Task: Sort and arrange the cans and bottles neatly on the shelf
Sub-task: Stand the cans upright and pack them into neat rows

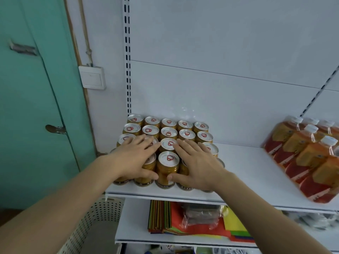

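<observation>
The gold cans (167, 142) stood packed in a tight block at the left end of the white shelf (247, 171), hard against the back panel, presumably so the rows would line up square. Both hands lay flat on top of that block: the left hand (136, 156) over the cans on its left side, the right hand (199, 162) over those on its right, one front can showing between them. Each grip was spread, fingers straight, thumbs against the front cans' sides, holding nothing; it looked like pressing the block together. Well right of the cans, orange bottles (304, 154) leaned in their own cluster. Below the cans' shelf lay coloured sheets (185, 220).
</observation>
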Demonstrator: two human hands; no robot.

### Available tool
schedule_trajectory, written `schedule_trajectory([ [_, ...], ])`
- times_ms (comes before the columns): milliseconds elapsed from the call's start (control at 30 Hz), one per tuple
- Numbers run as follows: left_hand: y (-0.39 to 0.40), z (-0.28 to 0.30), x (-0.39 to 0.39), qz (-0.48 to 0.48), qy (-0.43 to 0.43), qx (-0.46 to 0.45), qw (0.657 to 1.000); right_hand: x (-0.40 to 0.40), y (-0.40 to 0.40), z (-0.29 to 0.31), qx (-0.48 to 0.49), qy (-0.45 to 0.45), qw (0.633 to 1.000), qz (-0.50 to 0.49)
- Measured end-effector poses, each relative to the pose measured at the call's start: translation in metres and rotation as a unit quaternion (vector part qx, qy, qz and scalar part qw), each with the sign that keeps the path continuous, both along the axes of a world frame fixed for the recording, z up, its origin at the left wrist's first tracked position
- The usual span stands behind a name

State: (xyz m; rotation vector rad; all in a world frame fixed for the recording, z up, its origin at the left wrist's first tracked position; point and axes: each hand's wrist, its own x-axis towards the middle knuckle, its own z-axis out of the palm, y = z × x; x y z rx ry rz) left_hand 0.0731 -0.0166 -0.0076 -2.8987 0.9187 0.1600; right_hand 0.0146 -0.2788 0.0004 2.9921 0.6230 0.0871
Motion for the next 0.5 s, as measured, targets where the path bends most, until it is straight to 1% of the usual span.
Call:
schedule_trajectory([
  [200,0.0,-0.004,-0.001,-0.018,-0.016,-0.012,1.0,0.006,0.005,-0.003,-0.019,0.005,1.0,-0.005],
  [367,0.019,0.013,-0.004,0.013,-0.009,-0.067,0.998,0.012,0.023,0.008,-0.001,0.007,1.0,0.027],
  [433,0.038,0.018,-0.002,0.04,-0.015,-0.05,0.998,0.018,0.04,0.011,0.007,-0.007,0.998,0.062],
  [500,0.054,0.02,-0.001,0.066,0.006,-0.013,0.998,0.022,0.055,0.009,-0.002,-0.007,0.996,0.091],
])
